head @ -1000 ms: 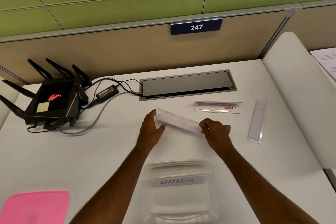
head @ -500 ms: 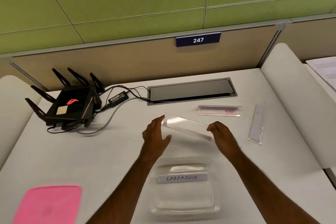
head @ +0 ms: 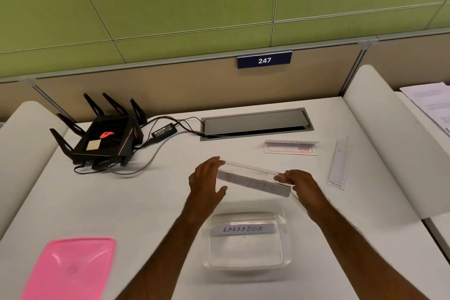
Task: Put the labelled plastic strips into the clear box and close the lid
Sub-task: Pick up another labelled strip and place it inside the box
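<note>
Colours around the hands

Pink lid point(head: 70, 268) lying left of the hands point(head: 207, 181); black router point(head: 104, 139) glowing red beyond them on white surface point(head: 136, 202).

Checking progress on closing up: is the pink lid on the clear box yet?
No, the pink lid lies flat on the table, apart from the open clear box.

Bare white desk point(head: 151, 204) lies open across the middle left of the frame. A black router point(head: 104, 140) with its cables blocks the upper left; a pink lid point(head: 70, 268) fills the lower left corner. The clear box point(head: 247, 243) sits bottom centre, two strips point(head: 291, 148) point(head: 339, 163) at the right.
</note>
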Motion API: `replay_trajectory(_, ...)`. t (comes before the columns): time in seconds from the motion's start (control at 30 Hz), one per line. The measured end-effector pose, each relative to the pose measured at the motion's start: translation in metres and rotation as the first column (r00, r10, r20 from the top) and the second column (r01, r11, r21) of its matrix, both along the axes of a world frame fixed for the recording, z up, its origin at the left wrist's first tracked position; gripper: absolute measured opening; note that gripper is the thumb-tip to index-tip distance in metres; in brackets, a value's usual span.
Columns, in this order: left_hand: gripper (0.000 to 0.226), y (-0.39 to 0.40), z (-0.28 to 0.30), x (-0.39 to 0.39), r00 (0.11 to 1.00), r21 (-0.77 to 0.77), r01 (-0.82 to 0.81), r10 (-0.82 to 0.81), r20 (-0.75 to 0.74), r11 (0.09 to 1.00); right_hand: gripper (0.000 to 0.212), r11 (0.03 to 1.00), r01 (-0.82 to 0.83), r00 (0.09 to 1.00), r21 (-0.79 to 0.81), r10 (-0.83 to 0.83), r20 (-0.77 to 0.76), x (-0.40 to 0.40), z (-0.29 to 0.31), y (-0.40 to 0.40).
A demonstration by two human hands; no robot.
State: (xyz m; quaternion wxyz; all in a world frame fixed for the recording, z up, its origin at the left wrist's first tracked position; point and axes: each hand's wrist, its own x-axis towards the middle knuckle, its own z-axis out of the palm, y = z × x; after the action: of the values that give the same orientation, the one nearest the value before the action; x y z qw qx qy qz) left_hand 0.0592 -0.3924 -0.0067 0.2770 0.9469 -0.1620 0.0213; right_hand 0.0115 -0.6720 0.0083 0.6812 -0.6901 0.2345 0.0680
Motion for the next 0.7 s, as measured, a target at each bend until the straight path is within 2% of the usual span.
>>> replay_trajectory(0.2,0.062,0.015,0.016,-0.006,0.996,-0.080,0.077,-0.073,0.058,0.994,0.037,0.997,-0.064,0.996,-0.034,0.062,-0.058,-0.003,0.008,0.002)
replay_trajectory(0.37,0.062,0.024,0.023,-0.012,0.993,-0.071,0.118,-0.119,-0.008,0.990,0.028,0.997,-0.069,0.995,-0.016,0.068,-0.078,-0.010,0.015,-0.004)
replay_trajectory(0.5,0.062,0.026,0.027,-0.024,0.993,-0.088,0.104,-0.109,-0.045,0.991,0.025,0.996,-0.085,0.996,-0.039,0.085,-0.003,-0.022,0.021,-0.006)
replay_trajectory(0.7,0.062,0.040,0.032,-0.046,0.989,-0.110,0.047,-0.062,-0.136,0.993,0.041,0.983,-0.119,0.974,-0.138,0.143,0.176,-0.041,0.025,0.004)
